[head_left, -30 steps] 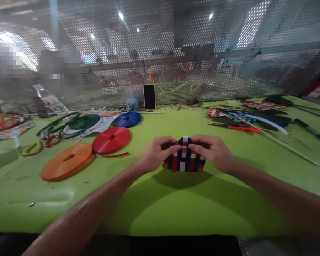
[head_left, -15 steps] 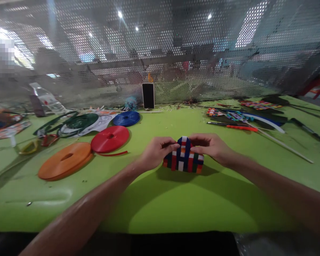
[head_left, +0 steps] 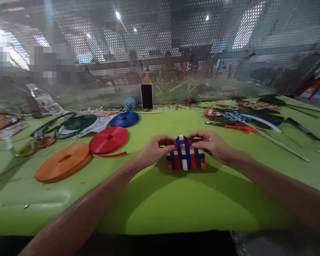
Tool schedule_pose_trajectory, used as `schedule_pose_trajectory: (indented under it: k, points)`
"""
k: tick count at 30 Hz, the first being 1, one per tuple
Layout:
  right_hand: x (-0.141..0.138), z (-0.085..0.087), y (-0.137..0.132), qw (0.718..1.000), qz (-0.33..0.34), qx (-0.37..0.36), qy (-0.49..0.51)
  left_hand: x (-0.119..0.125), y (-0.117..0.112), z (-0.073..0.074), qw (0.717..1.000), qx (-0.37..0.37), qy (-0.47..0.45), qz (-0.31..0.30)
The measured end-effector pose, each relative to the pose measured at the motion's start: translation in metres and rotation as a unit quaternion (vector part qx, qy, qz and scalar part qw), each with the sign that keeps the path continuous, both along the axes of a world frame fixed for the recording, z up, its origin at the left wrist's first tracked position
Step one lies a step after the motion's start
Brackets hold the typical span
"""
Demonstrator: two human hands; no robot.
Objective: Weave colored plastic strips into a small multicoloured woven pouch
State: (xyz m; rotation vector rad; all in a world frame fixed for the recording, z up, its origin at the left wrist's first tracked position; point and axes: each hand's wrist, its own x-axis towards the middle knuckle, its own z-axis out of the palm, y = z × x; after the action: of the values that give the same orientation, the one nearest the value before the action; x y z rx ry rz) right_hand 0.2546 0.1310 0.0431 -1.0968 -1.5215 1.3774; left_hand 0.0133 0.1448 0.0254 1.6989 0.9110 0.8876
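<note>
A small woven piece (head_left: 185, 158) of red, blue, white, green and orange strips stands upright on the green table, its top narrowing to a rounded blue and white tip. My left hand (head_left: 158, 150) pinches its upper left side, thumb on the near face and fingers behind. On the upper right side, my right hand (head_left: 213, 145) grips it the same way. Both sets of fingertips are partly hidden behind the weave.
Coils of orange (head_left: 52, 167), red (head_left: 117, 138), blue (head_left: 125, 120) and green strip (head_left: 81, 122) lie to the left, with scissors (head_left: 26, 149) beside them. A black-faced panel (head_left: 147, 96) leans at the back. Right are an orange-red tool (head_left: 240, 128), a thin stick (head_left: 285, 146) and woven pieces (head_left: 212, 112).
The woven piece has turned slightly, and its lower edge now sits more level. Both hands keep their hold on it. The whole view has shifted a little.
</note>
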Motion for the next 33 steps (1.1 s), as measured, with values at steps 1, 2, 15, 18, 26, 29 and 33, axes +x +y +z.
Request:
schedule_pose_trajectory:
  k: [1,2,15,18,26,29,33]
  points:
    - [-0.001,0.001,0.000,1.000,0.001,-0.009,0.012,0.000,0.000,0.001,1.000,0.002,0.007,0.010]
    - [-0.001,0.002,-0.001,0.999,-0.001,-0.020,0.025,0.000,0.000,0.003,1.000,0.001,0.012,0.019]
    - [-0.002,0.003,-0.002,0.994,-0.002,-0.062,0.089,0.002,0.000,-0.001,0.997,-0.024,-0.079,-0.009]
    - [-0.005,0.003,-0.004,0.995,-0.009,-0.064,0.080,0.003,-0.004,0.001,0.995,-0.024,-0.091,-0.046]
    - [-0.009,0.002,-0.007,1.000,-0.017,-0.014,0.019,0.006,-0.013,0.010,0.999,-0.022,-0.033,-0.024]
    - [-0.009,0.003,-0.008,0.999,-0.005,-0.020,0.028,0.006,-0.014,0.010,0.999,-0.024,-0.030,-0.003]
    - [-0.008,0.004,-0.009,0.999,0.006,-0.021,0.034,0.005,-0.012,0.009,0.995,-0.070,-0.067,-0.012]
